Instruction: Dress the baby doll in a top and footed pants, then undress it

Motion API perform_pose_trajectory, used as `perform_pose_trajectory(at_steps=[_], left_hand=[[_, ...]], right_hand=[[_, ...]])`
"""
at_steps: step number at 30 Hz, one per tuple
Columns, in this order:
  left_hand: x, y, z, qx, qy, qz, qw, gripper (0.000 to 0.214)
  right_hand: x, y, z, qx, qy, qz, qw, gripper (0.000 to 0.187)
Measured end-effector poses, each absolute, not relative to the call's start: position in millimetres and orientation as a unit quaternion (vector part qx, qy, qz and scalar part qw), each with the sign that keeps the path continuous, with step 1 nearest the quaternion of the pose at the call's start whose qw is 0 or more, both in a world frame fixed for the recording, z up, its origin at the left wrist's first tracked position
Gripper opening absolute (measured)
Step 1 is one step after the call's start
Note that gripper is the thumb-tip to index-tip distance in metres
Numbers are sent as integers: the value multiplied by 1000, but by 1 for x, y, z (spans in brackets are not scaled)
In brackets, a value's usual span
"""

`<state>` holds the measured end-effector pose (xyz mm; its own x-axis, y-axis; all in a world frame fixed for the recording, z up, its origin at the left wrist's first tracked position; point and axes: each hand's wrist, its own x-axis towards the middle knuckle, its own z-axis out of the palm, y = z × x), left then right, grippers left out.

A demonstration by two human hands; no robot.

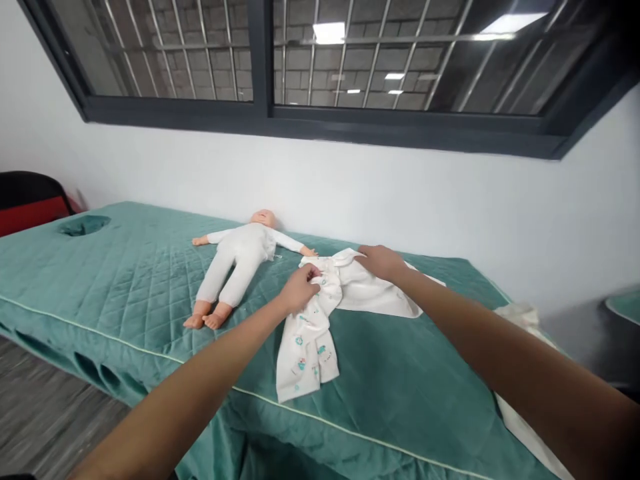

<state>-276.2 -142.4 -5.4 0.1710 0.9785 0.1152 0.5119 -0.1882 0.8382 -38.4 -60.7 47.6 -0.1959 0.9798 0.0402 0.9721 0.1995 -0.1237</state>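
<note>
A white baby garment [320, 320] with small printed figures lies crumpled on the green quilted bed [125, 280]. My left hand [299, 288] is closed, pinching the garment's upper left part. My right hand [379, 261] is closed on the fabric at the garment's top, near the wall. A baby doll [237, 257] in white clothes lies on its back to the left of the garment, head toward the wall, one arm reaching close to the cloth.
A face hole [84, 225] is cut in the bed at far left. A red and black chair [27, 200] stands beyond it. More white cloth [525, 320] hangs at the bed's right edge. White wall and a dark-framed window lie behind.
</note>
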Motion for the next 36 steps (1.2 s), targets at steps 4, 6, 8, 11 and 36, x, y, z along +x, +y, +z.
perform_pose_trajectory(at_steps=[4, 6, 8, 11, 36], left_hand=[[-252, -164, 40, 737, 335, 436, 393, 20], [-234, -173, 54, 752, 279, 473, 365, 20], [-216, -178, 60, 758, 300, 515, 264, 29], [-197, -183, 61, 742, 358, 559, 96, 54], [-223, -258, 130, 684, 459, 554, -120, 16]], right_hand=[[-33, -86, 83, -577, -801, 67, 146, 32], [-32, -100, 102, -513, -827, 133, 191, 34], [-30, -118, 120, -450, -841, 199, 226, 38], [-29, -155, 146, -432, -842, 210, 245, 36], [-14, -285, 98, -479, -679, 444, 336, 34]])
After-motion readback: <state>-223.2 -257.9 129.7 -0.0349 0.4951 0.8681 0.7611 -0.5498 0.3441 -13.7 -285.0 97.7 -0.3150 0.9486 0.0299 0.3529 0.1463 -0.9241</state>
